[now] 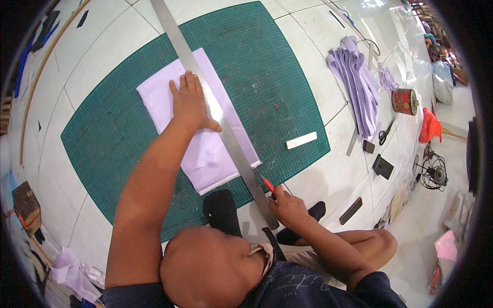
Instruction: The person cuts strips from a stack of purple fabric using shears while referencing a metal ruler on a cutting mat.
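Note:
A folded stack of lilac fabric (pixel 204 156) lies on a green cutting mat (pixel 115 138) with a printed grid. Across the fabric runs a long metal ruler (pixel 237 154), slanting from the far edge towards me. My left hand (pixel 190 105) presses flat on the ruler and fabric, fingers stretched and thumb out over the metal. Close to the ruler's near end, my right hand (pixel 288 208) grips a red-handled cutter knife (pixel 269 185). Its tip points at the fabric's near right corner; whether it touches the cloth I cannot tell.
A white strip (pixel 301 140) rests on the mat's right side. Further right on the tiles are a bundle of lilac fabric strips (pixel 354 84), a red tin (pixel 404 101), black scissors (pixel 386 131) and dark blocks (pixel 382 166). My foot (pixel 222 209) overlaps the mat's near edge.

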